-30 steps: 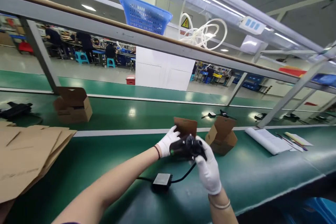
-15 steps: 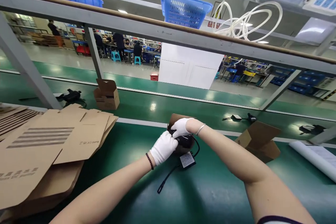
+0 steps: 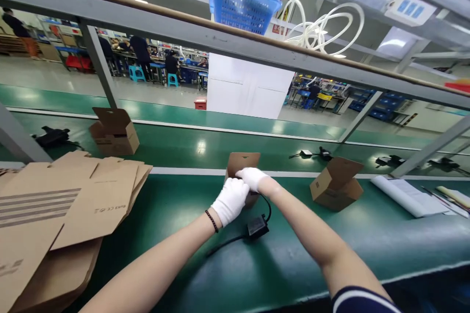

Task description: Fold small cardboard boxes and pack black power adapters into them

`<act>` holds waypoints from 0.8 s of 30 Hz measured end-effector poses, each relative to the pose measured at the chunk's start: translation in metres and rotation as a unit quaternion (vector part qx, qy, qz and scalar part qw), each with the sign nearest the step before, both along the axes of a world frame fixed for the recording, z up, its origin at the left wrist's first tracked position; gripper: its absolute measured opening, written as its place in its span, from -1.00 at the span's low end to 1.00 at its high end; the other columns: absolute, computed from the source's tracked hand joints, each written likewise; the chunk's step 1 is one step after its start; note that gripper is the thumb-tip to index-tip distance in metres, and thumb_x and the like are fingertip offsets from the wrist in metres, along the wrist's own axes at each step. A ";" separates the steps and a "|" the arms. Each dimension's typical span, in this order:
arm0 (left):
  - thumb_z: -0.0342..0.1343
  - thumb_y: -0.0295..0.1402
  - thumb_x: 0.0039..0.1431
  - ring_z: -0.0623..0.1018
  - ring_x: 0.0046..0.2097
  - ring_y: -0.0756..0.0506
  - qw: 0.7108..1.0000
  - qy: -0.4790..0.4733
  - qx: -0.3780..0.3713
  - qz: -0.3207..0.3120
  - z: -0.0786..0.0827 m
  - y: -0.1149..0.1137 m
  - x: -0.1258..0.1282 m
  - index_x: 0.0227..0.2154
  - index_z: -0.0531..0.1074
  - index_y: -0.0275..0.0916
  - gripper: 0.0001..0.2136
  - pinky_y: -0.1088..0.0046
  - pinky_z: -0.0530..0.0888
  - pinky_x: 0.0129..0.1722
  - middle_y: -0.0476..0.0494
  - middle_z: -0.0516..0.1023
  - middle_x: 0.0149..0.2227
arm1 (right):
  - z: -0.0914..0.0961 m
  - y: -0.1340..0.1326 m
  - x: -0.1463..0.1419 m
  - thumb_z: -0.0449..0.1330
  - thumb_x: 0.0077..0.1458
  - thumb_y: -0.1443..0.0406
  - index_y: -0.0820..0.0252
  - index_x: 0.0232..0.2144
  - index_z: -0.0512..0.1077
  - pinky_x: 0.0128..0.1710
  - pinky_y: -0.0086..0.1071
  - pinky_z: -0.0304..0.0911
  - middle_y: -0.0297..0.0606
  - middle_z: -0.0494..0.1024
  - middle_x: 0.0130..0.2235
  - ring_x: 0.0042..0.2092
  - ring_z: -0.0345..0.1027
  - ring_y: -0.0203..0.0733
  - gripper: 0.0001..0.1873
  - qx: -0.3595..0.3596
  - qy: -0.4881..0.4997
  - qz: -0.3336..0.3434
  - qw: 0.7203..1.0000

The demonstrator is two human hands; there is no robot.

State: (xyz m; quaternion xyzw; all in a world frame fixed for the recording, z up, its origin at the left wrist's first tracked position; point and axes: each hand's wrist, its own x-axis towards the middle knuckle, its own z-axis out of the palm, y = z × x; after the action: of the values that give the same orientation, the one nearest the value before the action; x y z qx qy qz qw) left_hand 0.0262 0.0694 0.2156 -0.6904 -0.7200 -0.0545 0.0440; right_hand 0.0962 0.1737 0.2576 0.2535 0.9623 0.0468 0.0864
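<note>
My left hand point(image 3: 230, 200) and right hand point(image 3: 251, 177) both on small carton point(image 3: 242, 161); grip hidden, can't tell. Corded black adapter point(image 3: 257, 226) just behind hands, my side.

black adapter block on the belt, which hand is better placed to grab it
Left, probably. The left hand sits low at the front of the small box, nearest the adapter block; the right hand lies on top of the box, farther up.

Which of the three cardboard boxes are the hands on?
The middle brown cardboard box, under gloved left hand and right hand; left box and right box stand untouched.
</note>
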 end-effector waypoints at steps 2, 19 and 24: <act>0.23 -0.43 0.01 0.53 -0.02 -0.34 1.000 -0.003 -0.011 0.015 0.009 0.009 -0.003 0.16 0.24 -0.45 -0.38 0.18 0.48 -0.07 -0.49 0.39 0.11 | -0.002 -0.005 0.040 -0.15 0.39 0.16 0.20 -0.06 0.41 -0.06 -0.31 0.25 -0.04 0.51 -0.02 0.02 0.41 -0.08 -0.60 0.038 0.077 -0.094 0.992; 0.20 -0.44 -0.01 0.62 -0.13 -0.34 0.980 0.030 -0.191 -0.050 0.007 0.037 -0.006 -0.13 0.57 -0.22 -0.69 0.15 0.54 -0.17 -0.40 0.63 -0.19 | -0.106 -0.009 0.148 0.05 0.19 0.24 0.22 0.01 0.36 -0.16 -0.13 0.40 -0.01 0.61 -0.18 -0.12 0.53 0.11 -0.64 -0.055 0.281 -0.431 0.856; 0.21 -0.42 0.00 0.62 -0.16 -0.34 0.981 0.008 -0.189 -0.035 0.001 0.036 -0.002 -0.13 0.56 -0.23 -0.69 0.17 0.54 -0.21 -0.40 0.63 -0.21 | -0.095 0.018 0.147 -0.04 0.21 0.26 0.15 -0.06 0.42 0.20 0.16 0.16 -0.01 0.52 0.05 0.24 0.23 0.10 -0.67 0.071 0.459 -0.074 0.882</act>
State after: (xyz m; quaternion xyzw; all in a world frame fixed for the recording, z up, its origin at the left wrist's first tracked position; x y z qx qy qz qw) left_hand 0.0246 0.1058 0.2171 -0.7112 -0.6926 0.0869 -0.0836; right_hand 0.2430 0.1914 0.1623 0.3229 0.8666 -0.0130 -0.3802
